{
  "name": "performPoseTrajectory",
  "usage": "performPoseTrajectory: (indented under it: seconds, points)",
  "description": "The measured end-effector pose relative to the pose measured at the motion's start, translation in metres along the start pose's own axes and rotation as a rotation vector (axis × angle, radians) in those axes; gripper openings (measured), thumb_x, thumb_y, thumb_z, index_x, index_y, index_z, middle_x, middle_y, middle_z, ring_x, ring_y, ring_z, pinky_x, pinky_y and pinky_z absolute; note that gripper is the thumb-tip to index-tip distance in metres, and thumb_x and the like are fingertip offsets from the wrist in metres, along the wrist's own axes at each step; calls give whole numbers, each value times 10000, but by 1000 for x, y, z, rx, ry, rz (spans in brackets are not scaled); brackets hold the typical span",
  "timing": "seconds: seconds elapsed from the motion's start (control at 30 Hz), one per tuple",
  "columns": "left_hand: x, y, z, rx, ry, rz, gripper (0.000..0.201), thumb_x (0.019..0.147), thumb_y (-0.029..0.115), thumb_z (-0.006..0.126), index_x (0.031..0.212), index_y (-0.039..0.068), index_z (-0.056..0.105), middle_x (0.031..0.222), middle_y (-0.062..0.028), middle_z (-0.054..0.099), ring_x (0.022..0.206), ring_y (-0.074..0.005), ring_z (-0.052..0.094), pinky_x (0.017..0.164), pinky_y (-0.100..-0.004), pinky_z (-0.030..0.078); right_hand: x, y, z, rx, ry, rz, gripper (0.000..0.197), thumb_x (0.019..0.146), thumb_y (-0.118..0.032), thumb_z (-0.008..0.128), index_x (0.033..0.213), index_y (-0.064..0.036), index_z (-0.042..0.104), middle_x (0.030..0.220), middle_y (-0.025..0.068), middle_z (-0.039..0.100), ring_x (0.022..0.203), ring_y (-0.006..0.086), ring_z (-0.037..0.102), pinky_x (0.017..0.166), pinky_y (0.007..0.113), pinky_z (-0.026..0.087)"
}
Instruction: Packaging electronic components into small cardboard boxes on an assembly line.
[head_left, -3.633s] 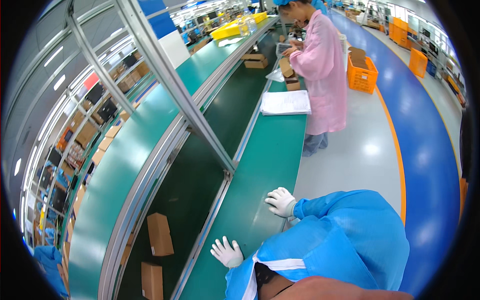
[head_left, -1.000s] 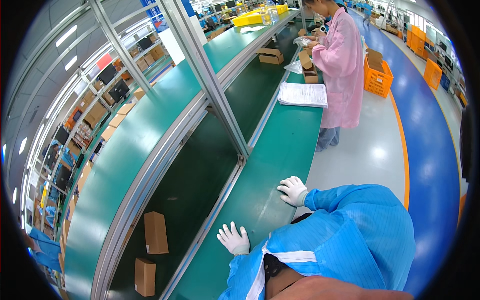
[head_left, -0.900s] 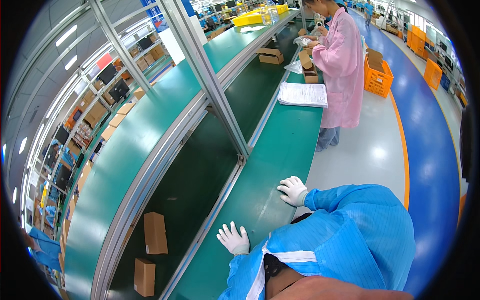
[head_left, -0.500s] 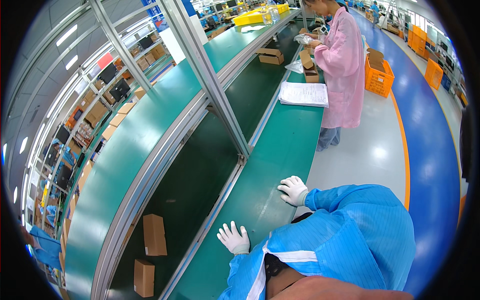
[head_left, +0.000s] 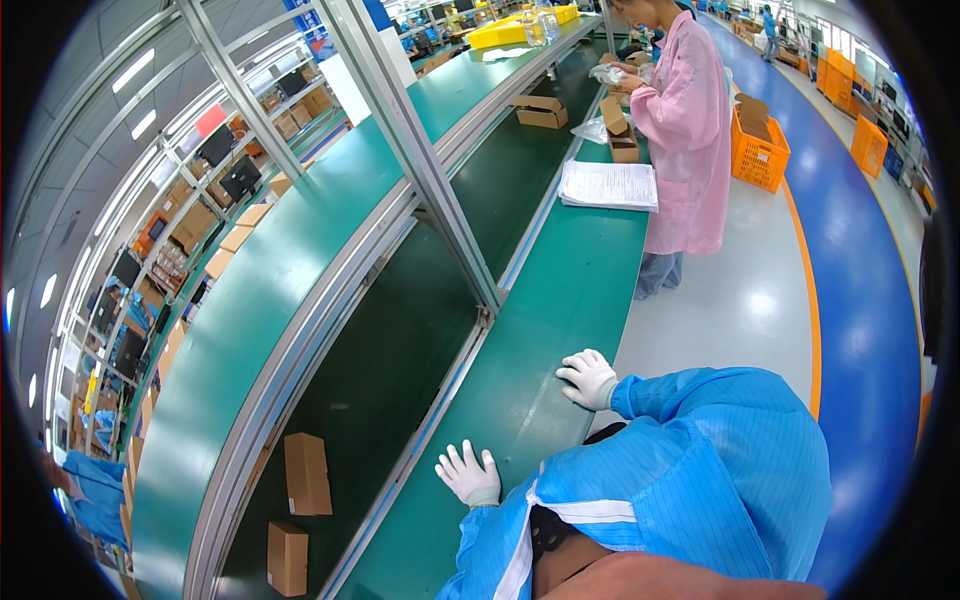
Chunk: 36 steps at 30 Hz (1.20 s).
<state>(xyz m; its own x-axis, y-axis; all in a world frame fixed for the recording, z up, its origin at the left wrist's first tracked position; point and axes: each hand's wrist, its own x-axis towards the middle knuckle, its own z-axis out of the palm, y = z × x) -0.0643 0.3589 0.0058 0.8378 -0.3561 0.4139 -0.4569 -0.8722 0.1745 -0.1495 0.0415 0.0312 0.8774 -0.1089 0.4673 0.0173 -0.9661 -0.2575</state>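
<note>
My left hand point(head_left: 468, 475), in a white glove, lies flat on the green bench top point(head_left: 535, 400) with its fingers spread. Farther along and to the right, my right hand point(head_left: 588, 379) rests near the bench's right edge, also gloved, its fingers apart. Neither one holds anything. Left of my left hand, across a metal rail, two closed brown cardboard boxes lie on the dark green conveyor belt: a farther box point(head_left: 307, 475) and a nearer box point(head_left: 287, 558).
Ahead, a person in a pink coat point(head_left: 685, 130) handles a clear bag beside an open carton point(head_left: 620, 135) and a paper stack point(head_left: 608, 187). A metal post point(head_left: 420, 150) rises between belt and bench. An orange crate point(head_left: 760, 150) stands on the floor.
Both boxes on the belt have slid slightly toward the near end. My hands have stayed in place. The person in pink has shifted their hands a little.
</note>
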Motion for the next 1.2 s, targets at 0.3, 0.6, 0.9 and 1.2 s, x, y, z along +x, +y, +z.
performPoseTrajectory:
  seconds: [0.3, 0.6, 0.9, 1.2]
  points:
    - [-2, 3, -26, -14, -51, -35, 466, 842, 384, 582, 1211, 98, 582, 1302, -191, 497, 1230, -395, 415, 1071, -545, 259, 12, -7, -1, 83, -61, -55, 311, 775, -265, 627, 1048, -116, 636, 1136, 117, 585, 1073, 323, 527, 954, 468, 395]
    - [-6, 0, -6, -60, 14, -182, 506, 861, 415, 543, 1279, 130, 547, 1363, -197, 452, 1310, -415, 347, 1131, -561, 182, 4, 15, 27, -138, -91, -77, 342, 877, -224, 552, 1175, -64, 600, 1247, 161, 548, 1136, 345, 494, 974, 453, 381]
    - [-12, 1, -24, -83, -102, -195, 519, 869, 445, 511, 1295, 152, 553, 1410, -173, 433, 1342, -391, 335, 1145, -556, 148, -2, 20, 41, -220, -135, -73, 379, 923, -312, 506, 1247, -121, 554, 1296, 117, 522, 1153, 315, 484, 985, 441, 375]
    - [-10, 4, -29, -79, -181, -202, 537, 888, 465, 481, 1328, 160, 531, 1438, -167, 407, 1364, -383, 306, 1150, -553, 125, -7, 29, 47, -262, -136, -58, 377, 923, -331, 504, 1241, -137, 564, 1288, 106, 532, 1138, 305, 499, 979, 435, 383]
